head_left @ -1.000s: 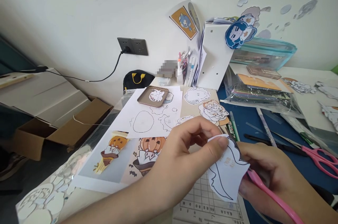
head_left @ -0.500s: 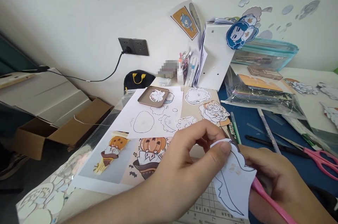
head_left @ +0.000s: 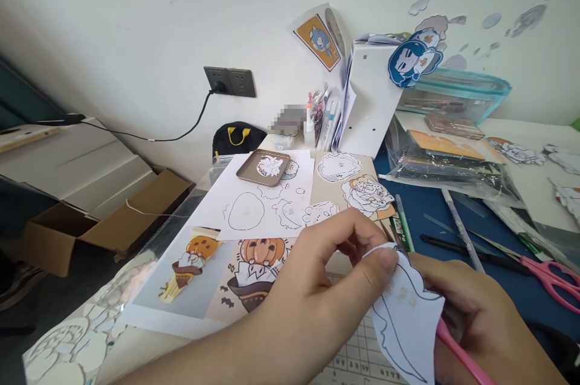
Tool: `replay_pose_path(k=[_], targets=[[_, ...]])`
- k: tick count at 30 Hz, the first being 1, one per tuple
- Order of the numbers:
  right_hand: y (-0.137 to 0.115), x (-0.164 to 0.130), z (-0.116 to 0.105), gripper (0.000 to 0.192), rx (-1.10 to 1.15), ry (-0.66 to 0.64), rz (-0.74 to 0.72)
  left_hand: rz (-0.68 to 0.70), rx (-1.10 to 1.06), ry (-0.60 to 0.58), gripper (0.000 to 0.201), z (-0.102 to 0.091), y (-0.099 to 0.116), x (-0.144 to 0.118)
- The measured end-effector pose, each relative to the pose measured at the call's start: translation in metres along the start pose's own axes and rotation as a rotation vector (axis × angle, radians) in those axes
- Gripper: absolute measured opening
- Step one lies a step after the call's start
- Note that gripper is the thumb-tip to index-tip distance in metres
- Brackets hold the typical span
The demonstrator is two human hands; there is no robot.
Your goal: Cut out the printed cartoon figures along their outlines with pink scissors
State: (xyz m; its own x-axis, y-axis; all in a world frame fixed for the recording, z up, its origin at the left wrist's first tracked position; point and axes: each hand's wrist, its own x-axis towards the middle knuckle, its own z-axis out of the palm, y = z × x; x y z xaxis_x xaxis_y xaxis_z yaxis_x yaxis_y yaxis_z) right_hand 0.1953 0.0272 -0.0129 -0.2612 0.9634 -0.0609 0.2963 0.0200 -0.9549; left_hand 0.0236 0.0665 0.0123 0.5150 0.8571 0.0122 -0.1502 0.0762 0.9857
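My left hand [head_left: 326,288] pinches a white paper piece [head_left: 405,324] between thumb and fingers. Black curved outlines are drawn on the paper, with faint marks in its middle. Close behind the paper's right side, my right hand [head_left: 484,312] is curled around a slim pink-handled tool [head_left: 462,352]. The tool's working end is hidden by the paper, so I cannot tell its kind. Below the paper lies a gridded mat [head_left: 348,352] with printed characters. Printed pumpkin pictures [head_left: 190,273] lie left of my left hand.
A brown tray [head_left: 242,174] with a paper cutout sits on drawn sheets. Pink-handled scissors [head_left: 550,279], a pen [head_left: 462,231] and a plastic bag [head_left: 453,173] lie on the right. A white file holder [head_left: 369,95] stands at the back. An open cardboard box [head_left: 99,228] is on the left.
The paper piece has shifted slightly right and down and tilted a little. My right hand and the pink-handled tool have also moved slightly right and down; both grips stay the same.
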Motion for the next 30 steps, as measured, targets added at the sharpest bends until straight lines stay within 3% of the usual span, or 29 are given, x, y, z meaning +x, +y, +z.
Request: replay_pose_path(k=[2,10,17,23,30], targets=[[0.001,0.001,-0.003,0.017,-0.018,-0.057,-0.011,-0.005,-0.001,0.0,0.017,0.0,0.0,0.0],[0.002,0.001,-0.007,0.008,-0.081,-0.075,-0.084,-0.008,-0.011,-0.011,0.017,-0.001,-0.001,0.001],[0.003,0.002,-0.008,0.006,-0.215,-0.026,-0.136,0.032,0.02,-0.008,0.016,-0.002,0.0,0.001],[0.006,0.0,-0.011,0.004,-0.197,-0.063,-0.096,0.049,0.039,0.001,0.015,0.0,-0.001,0.002],[-0.007,0.001,-0.013,0.014,-0.184,-0.096,-0.015,0.031,0.086,-0.048,0.017,-0.004,0.002,0.005]])
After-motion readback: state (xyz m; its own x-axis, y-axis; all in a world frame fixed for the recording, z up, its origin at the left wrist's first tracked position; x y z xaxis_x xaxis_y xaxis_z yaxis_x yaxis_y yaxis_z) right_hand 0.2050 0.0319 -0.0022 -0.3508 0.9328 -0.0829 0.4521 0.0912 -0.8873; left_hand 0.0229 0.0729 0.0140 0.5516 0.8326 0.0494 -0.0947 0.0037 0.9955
